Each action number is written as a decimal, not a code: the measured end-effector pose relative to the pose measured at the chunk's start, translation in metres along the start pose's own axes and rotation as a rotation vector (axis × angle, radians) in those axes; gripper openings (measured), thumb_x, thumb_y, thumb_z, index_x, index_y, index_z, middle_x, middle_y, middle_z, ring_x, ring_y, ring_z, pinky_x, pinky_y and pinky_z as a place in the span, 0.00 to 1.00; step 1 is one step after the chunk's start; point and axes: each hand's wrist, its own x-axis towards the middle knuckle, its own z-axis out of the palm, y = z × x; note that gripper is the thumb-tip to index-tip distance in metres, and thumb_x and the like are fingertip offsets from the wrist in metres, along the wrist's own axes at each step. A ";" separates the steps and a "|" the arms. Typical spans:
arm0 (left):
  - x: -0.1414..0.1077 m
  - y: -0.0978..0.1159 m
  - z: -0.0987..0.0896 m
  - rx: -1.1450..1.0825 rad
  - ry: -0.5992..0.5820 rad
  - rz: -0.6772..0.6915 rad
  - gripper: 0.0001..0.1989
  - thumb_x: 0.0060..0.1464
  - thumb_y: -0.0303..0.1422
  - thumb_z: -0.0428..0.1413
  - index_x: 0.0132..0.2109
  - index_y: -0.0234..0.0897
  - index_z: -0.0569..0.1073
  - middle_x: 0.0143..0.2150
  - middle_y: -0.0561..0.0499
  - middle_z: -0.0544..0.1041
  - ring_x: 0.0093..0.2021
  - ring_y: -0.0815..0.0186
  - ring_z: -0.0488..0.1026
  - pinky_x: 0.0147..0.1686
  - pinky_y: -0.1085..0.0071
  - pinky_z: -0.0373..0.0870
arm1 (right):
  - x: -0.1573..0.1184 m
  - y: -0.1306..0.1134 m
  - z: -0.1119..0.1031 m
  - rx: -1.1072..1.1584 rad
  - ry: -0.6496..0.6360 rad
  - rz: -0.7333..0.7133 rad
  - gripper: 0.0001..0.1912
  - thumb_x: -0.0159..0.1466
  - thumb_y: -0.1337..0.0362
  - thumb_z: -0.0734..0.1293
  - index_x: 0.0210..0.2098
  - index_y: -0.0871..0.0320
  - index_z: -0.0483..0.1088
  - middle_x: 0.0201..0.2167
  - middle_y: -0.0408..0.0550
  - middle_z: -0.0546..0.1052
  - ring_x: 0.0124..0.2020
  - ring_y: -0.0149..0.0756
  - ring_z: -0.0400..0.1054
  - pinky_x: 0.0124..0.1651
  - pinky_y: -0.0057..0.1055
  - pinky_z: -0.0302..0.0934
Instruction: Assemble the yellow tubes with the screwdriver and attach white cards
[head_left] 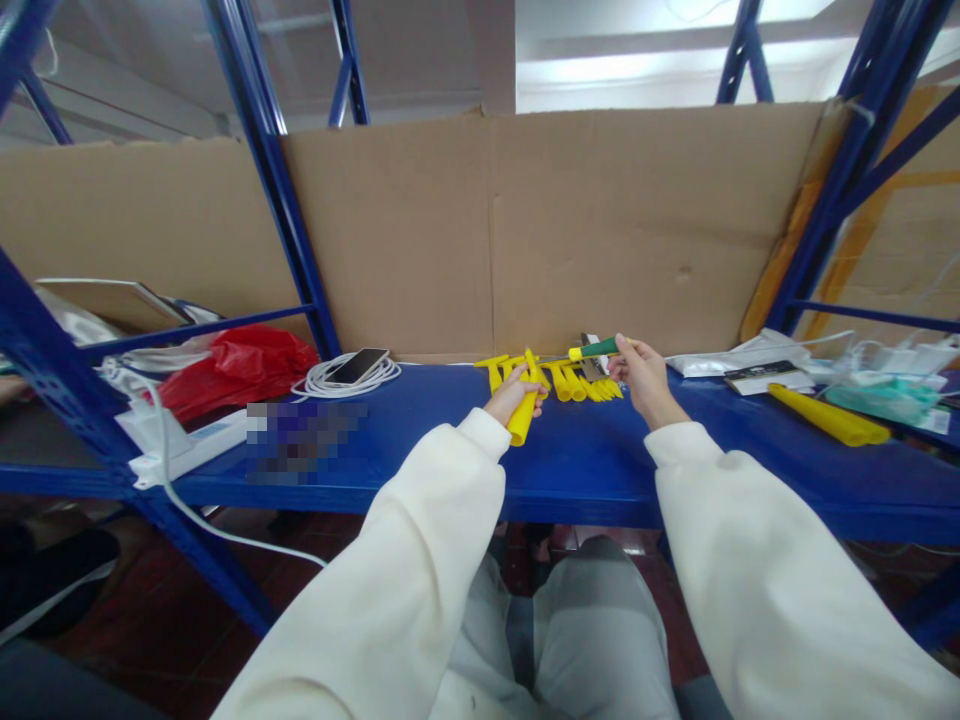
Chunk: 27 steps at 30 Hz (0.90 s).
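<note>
My left hand (507, 396) is closed around a yellow tapered tube (523, 426), with its wider end pointing down toward me. In my right hand (642, 378) is a screwdriver (596, 349) with a green and yellow handle. Its shaft points left, toward the upper end of the tube; whether the tip touches it, I cannot tell. Behind and between my hands, several more yellow tapered parts (576, 386) lie in a row on the blue shelf (592, 460). A small grey and white object (592, 368) sits partly hidden behind the screwdriver.
A cardboard sheet (405, 240) closes off the back. On the left are a phone (360, 366) on a coiled white cable (315, 384), a red plastic bag (244, 368) and a white power strip (214, 445). A long yellow piece (829, 415) and white packets (739, 355) lie right.
</note>
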 end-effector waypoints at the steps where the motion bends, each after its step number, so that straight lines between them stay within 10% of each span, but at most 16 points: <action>1: 0.000 0.000 0.000 0.002 0.001 -0.003 0.38 0.55 0.20 0.51 0.71 0.43 0.51 0.29 0.54 0.71 0.17 0.72 0.63 0.18 0.77 0.60 | 0.000 0.000 0.000 -0.001 -0.001 0.000 0.27 0.46 0.43 0.78 0.27 0.56 0.65 0.14 0.38 0.71 0.12 0.24 0.62 0.16 0.20 0.53; 27: -0.006 0.002 0.004 0.026 0.040 0.060 0.39 0.55 0.19 0.53 0.71 0.44 0.53 0.28 0.56 0.70 0.18 0.75 0.62 0.19 0.78 0.59 | -0.011 -0.011 0.010 -0.056 0.082 0.086 0.28 0.54 0.42 0.75 0.24 0.54 0.59 0.12 0.37 0.70 0.11 0.24 0.62 0.13 0.18 0.54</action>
